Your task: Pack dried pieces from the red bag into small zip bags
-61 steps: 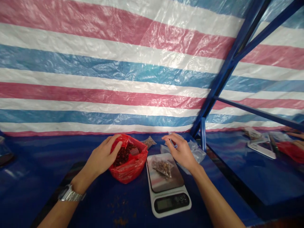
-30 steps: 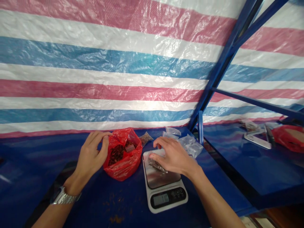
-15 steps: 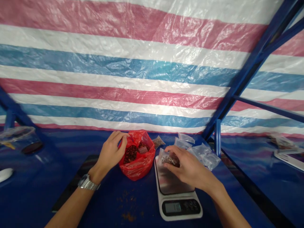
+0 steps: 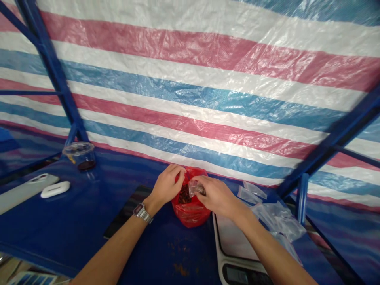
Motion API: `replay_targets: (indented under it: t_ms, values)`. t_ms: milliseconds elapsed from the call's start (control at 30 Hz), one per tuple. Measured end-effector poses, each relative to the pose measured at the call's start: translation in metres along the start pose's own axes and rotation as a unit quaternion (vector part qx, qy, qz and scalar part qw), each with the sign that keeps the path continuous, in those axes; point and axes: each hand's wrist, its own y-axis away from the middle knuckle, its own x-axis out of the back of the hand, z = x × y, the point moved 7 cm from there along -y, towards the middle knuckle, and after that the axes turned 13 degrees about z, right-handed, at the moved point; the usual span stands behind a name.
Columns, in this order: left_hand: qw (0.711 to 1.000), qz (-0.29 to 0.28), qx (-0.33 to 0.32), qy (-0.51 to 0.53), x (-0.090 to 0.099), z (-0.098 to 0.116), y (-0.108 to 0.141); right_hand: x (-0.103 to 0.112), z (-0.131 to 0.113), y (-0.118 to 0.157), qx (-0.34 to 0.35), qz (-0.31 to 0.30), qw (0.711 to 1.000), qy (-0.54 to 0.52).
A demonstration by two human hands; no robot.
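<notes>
The red plastic bag [image 4: 191, 217] stands with its mouth up, dark brown dried pieces [image 4: 184, 195] showing inside. My left hand [image 4: 166, 185], a metal watch on its wrist, pinches the bag's left rim between thumb and fingers. Over the right side of the mouth, my right hand [image 4: 218, 197] is closed around a small clear plastic bag [image 4: 196, 187] with brownish contents. My right fingers partly cover this small bag. Beneath my right forearm lies the kitchen scale [image 4: 234, 241], its steel plate partly hidden.
Several clear zip bags [image 4: 279, 217] lie right of the scale. A dark flat object [image 4: 127, 211] rests by my left forearm. Farther left are a clear tub [image 4: 79, 155], a white case [image 4: 56, 189] and a phone [image 4: 29, 190]. Brown crumbs [image 4: 181, 269] dot the blue table.
My right hand has carried the small clear bag from above the scale leftward to the red bag's mouth. My left hand stays at the red bag's rim. The view has swung left.
</notes>
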Motion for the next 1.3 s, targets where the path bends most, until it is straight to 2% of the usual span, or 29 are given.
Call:
replay_targets:
  t_ms: [167, 300, 433, 533, 667, 800, 867, 967, 1033, 1100, 1167, 1300]
  values:
    - [1.0, -0.006, -0.006, -0.004, -0.003, -0.001, 0.003, -0.012, -0.001, -0.004, 0.028, -0.022, 0.998, 0.045]
    - [1.0, -0.006, -0.009, 0.0, -0.002, -0.001, 0.003, -0.013, 0.004, -0.004, 0.02, -0.007, 0.999, 0.035]
    - [1.0, -0.003, -0.008, 0.002, 0.0, 0.0, 0.002, -0.011, 0.009, 0.0, -0.005, 0.009, 1.0, -0.013]
    - [1.0, -0.003, -0.009, 0.003, 0.001, 0.001, 0.001, 0.0, 0.017, 0.009, -0.059, 0.042, 0.994, -0.078]
    - [1.0, -0.005, -0.011, 0.008, 0.001, 0.001, 0.0, 0.025, 0.033, 0.039, -0.134, 0.118, 0.963, -0.2]
    - [1.0, -0.003, -0.007, 0.023, 0.002, 0.001, 0.0, 0.043, 0.056, 0.09, -0.197, 0.169, 0.938, -0.227]
    - [1.0, -0.004, -0.005, 0.028, 0.001, 0.001, 0.0, 0.045, 0.065, 0.117, -0.216, 0.16, 0.941, -0.208]
    - [1.0, -0.016, -0.009, 0.021, -0.001, 0.003, 0.0, 0.044, 0.068, 0.146, -0.212, 0.1, 0.963, -0.132]
    - [1.0, -0.021, -0.013, 0.016, -0.003, 0.004, 0.001, 0.045, 0.066, 0.155, -0.199, 0.064, 0.974, -0.092]
    - [1.0, -0.019, -0.014, 0.013, -0.004, 0.004, 0.001, 0.05, 0.067, 0.155, -0.19, 0.058, 0.976, -0.086]
    - [1.0, -0.017, -0.012, 0.009, -0.005, 0.003, 0.002, 0.059, 0.075, 0.147, -0.187, 0.095, 0.973, -0.099]
    - [1.0, -0.018, -0.02, -0.01, -0.006, 0.002, 0.002, 0.081, 0.111, 0.13, -0.205, 0.26, 0.938, -0.106]
